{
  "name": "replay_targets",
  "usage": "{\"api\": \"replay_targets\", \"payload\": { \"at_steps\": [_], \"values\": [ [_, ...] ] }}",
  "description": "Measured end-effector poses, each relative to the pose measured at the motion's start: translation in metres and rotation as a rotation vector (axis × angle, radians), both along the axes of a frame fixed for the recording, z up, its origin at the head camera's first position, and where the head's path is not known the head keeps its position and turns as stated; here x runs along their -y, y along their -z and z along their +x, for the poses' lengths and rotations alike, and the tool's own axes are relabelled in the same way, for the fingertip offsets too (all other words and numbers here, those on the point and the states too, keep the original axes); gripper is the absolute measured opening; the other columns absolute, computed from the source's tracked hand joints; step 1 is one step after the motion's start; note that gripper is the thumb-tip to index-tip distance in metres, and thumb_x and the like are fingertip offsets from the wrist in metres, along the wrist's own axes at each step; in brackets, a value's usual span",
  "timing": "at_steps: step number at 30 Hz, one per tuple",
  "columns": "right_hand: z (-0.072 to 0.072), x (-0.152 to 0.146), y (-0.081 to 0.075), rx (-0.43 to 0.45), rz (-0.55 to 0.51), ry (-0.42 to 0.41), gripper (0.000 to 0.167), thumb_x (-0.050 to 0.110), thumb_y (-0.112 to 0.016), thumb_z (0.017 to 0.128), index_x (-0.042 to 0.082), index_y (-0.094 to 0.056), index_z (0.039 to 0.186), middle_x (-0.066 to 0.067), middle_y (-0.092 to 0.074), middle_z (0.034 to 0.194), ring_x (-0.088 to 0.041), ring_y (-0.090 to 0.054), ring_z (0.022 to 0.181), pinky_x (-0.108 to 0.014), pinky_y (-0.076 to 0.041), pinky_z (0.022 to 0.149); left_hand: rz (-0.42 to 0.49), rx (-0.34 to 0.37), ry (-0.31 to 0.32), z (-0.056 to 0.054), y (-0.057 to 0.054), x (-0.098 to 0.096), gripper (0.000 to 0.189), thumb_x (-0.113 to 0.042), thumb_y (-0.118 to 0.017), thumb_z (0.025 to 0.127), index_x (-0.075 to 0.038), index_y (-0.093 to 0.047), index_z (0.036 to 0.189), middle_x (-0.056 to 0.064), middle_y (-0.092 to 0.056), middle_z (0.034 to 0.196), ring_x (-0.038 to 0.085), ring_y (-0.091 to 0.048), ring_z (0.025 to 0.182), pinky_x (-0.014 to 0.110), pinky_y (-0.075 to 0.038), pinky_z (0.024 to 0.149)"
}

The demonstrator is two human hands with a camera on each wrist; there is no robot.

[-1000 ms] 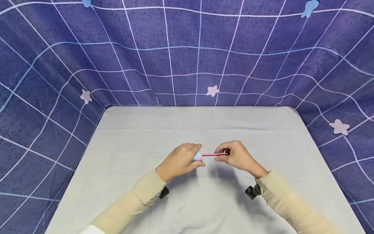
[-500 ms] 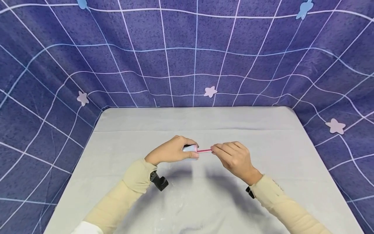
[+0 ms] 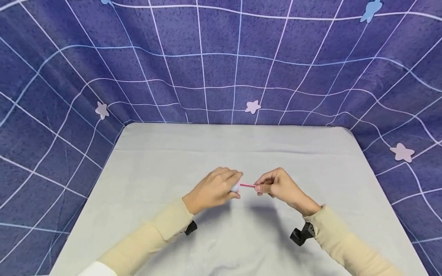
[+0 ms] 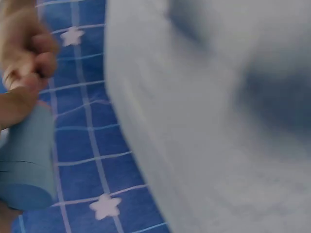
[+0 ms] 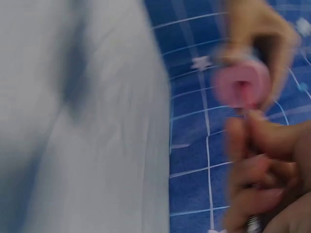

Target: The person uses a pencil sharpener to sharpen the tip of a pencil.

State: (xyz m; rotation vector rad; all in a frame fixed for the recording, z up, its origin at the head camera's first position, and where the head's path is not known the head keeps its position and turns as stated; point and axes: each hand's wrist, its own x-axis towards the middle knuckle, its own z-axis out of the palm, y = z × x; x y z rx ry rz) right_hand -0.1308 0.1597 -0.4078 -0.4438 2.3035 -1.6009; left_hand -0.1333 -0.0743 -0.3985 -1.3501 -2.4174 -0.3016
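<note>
My left hand [image 3: 217, 188] grips a pencil sharpener [image 5: 221, 85], a light blue cylinder with a pink end face. Its blue body [image 4: 29, 160] shows between thumb and fingers in the left wrist view. From the hole in the pink end runs a red pencil [image 3: 247, 185], its far tip hidden inside. The right hand [image 3: 279, 188] pinches the pencil between thumb and fingers, a short way from the sharpener. A silvery end [image 5: 253, 224] shows below the curled fingers in the right wrist view. Both hands are held above the table, facing each other.
A pale grey cloth covers the table [image 3: 179, 147] beneath the hands. Behind and at the sides hangs a blue curtain [image 3: 221, 69] with pale grid lines and stars. Dark wrist cameras [image 3: 302, 234] sit under the sleeves.
Both hands have rolled one way and back over the last second. The right hand now pinches the pencil nearer the sharpener than a second ago, so less red shows between the hands.
</note>
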Motion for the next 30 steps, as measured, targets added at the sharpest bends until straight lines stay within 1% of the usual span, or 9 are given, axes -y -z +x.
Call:
{"api": "replay_targets", "payload": {
  "at_steps": [2,3,6,8,13,18,24,27,30],
  "values": [
    [-0.003,-0.003,-0.003,0.139,0.009,-0.048,0.016,0.003,-0.068,0.083,-0.011,-0.070,0.090,-0.008,-0.068,0.064,-0.004,-0.042,0.044,-0.017,-0.032,0.041,0.007,-0.106,0.013,0.005,0.008,0.000,0.061,-0.038,-0.078,0.073,0.003,-0.064,0.115,0.011,-0.070,0.104,0.020,-0.065,0.091,0.032,-0.052,0.087],
    [-0.004,-0.005,-0.004,0.172,0.018,-0.068,0.017,0.004,-0.067,0.083,-0.011,-0.070,0.090,-0.006,-0.067,0.063,-0.004,-0.041,0.044,-0.018,-0.031,0.041,0.018,-0.137,0.017,0.007,0.010,0.000,0.061,-0.039,-0.079,0.072,0.003,-0.065,0.114,0.010,-0.070,0.102,0.020,-0.065,0.090,0.031,-0.052,0.086],
    [-0.004,-0.008,-0.005,0.176,0.043,-0.106,0.016,0.004,-0.067,0.083,-0.010,-0.070,0.091,-0.006,-0.067,0.065,-0.005,-0.042,0.046,-0.018,-0.033,0.042,0.030,-0.172,0.015,0.010,0.014,-0.001,0.061,-0.040,-0.078,0.073,0.002,-0.065,0.114,0.009,-0.070,0.102,0.019,-0.065,0.088,0.029,-0.053,0.082],
    [-0.003,-0.009,-0.003,0.140,0.059,-0.119,0.015,0.004,-0.067,0.083,-0.009,-0.070,0.091,-0.009,-0.069,0.067,-0.006,-0.045,0.048,-0.019,-0.037,0.043,0.017,-0.142,0.012,0.010,0.014,-0.001,0.060,-0.041,-0.076,0.075,0.002,-0.064,0.116,0.009,-0.070,0.104,0.019,-0.065,0.090,0.029,-0.053,0.083],
    [0.002,-0.007,0.003,0.033,0.075,-0.094,0.018,0.004,-0.073,0.079,-0.005,-0.070,0.094,-0.013,-0.070,0.076,-0.007,-0.054,0.056,-0.021,-0.046,0.049,-0.041,0.019,-0.016,0.008,0.008,0.002,0.061,-0.043,-0.071,0.079,0.002,-0.062,0.121,0.010,-0.069,0.111,0.020,-0.065,0.097,0.031,-0.052,0.088],
    [0.005,-0.001,0.007,-0.154,0.103,-0.025,0.021,0.003,-0.078,0.074,0.001,-0.071,0.094,-0.007,-0.070,0.077,-0.005,-0.059,0.064,-0.021,-0.049,0.056,-0.046,0.162,-0.065,0.002,-0.002,0.005,0.061,-0.041,-0.071,0.081,0.002,-0.061,0.123,0.012,-0.067,0.116,0.023,-0.064,0.105,0.035,-0.049,0.095],
    [0.007,0.003,0.011,-0.423,0.134,0.075,0.017,0.000,-0.078,0.074,0.007,-0.074,0.088,-0.002,-0.072,0.079,-0.001,-0.057,0.062,-0.020,-0.049,0.053,-0.014,0.248,-0.085,-0.005,-0.007,0.006,0.061,-0.041,-0.070,0.082,0.003,-0.060,0.124,0.012,-0.068,0.114,0.025,-0.064,0.107,0.037,-0.050,0.095],
    [0.007,0.003,0.017,-0.631,0.145,0.128,0.020,-0.002,-0.079,0.071,0.008,-0.074,0.088,0.000,-0.072,0.080,-0.001,-0.054,0.061,-0.019,-0.047,0.052,0.003,0.293,-0.098,-0.007,-0.009,0.005,0.062,-0.041,-0.069,0.083,0.004,-0.059,0.125,0.013,-0.068,0.115,0.025,-0.064,0.107,0.036,-0.051,0.094],
    [0.005,0.003,0.022,-0.902,0.154,0.168,0.022,-0.001,-0.080,0.069,0.008,-0.074,0.088,0.000,-0.072,0.081,-0.006,-0.061,0.064,-0.021,-0.050,0.057,0.022,0.379,-0.110,-0.010,-0.012,0.005,0.061,-0.040,-0.068,0.085,0.004,-0.058,0.126,0.014,-0.067,0.117,0.024,-0.064,0.109,0.036,-0.050,0.095]
  ]
}}
